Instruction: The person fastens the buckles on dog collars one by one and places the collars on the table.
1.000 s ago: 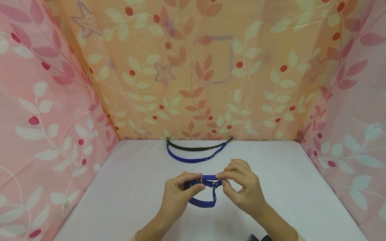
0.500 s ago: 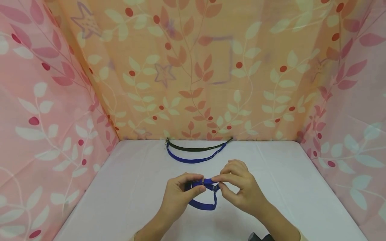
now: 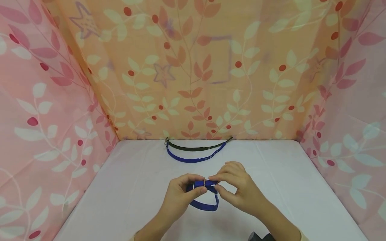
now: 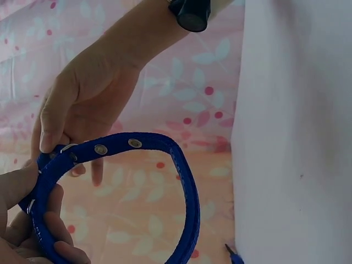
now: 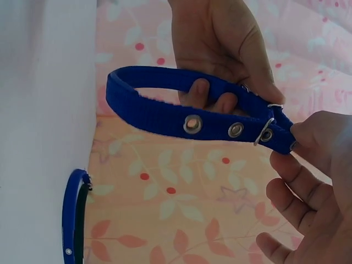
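Observation:
A blue pet collar with metal eyelets and a wire buckle is held off the table in a closed loop. My left hand pinches its buckle end between thumb and fingers. Just to the right, my right hand pinches the strap by the buckle with thumb and index finger. In the right wrist view, the buckle sits around the strap beside an eyelet. The left wrist view shows the loop hanging from the fingers, with part of the buckle end covered by them.
Farther back on the white table lie another blue collar and a dark green one, both opened out. A dark object shows beneath the right forearm. Patterned cloth walls enclose the back and sides.
My right hand has come closer to the left, and the strap stretch between them has shortened. The collar loop sits slightly lower. The left hand has barely moved.

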Motion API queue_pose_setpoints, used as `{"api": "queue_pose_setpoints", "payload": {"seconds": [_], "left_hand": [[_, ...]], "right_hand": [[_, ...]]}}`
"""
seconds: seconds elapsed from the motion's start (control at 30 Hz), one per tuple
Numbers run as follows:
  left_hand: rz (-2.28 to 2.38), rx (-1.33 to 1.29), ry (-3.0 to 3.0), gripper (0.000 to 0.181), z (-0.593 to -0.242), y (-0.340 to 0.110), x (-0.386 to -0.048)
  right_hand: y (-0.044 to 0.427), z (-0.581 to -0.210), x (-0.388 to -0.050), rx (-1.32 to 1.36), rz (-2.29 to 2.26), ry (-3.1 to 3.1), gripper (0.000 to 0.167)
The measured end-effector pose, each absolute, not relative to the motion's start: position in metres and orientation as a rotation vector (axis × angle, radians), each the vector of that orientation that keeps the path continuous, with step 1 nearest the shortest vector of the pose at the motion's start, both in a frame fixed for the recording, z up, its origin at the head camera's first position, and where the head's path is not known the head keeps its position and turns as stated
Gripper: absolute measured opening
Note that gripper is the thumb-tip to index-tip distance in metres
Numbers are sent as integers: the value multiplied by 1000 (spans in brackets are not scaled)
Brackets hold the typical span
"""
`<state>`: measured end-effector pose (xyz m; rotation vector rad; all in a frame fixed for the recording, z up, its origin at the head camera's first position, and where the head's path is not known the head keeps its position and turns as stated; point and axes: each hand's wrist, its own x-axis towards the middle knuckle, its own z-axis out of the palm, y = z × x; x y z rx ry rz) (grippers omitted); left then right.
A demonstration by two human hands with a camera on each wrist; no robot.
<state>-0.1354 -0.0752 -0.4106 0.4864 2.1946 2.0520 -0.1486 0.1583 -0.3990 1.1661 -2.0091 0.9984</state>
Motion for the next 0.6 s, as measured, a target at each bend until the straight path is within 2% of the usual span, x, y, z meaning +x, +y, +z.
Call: {"api": "queue_pose_setpoints", "payload": {"seconds": [0.17,0.6], "left_hand": [[2041,485,2210,30,-410,-75,-135],[2094,501,2157,29,-414,-73,-136]], "right_hand": [[156,-400,-148,1121,1023,-2049,40],[151,-403,-143,1035,1034,-2137,28]]}}
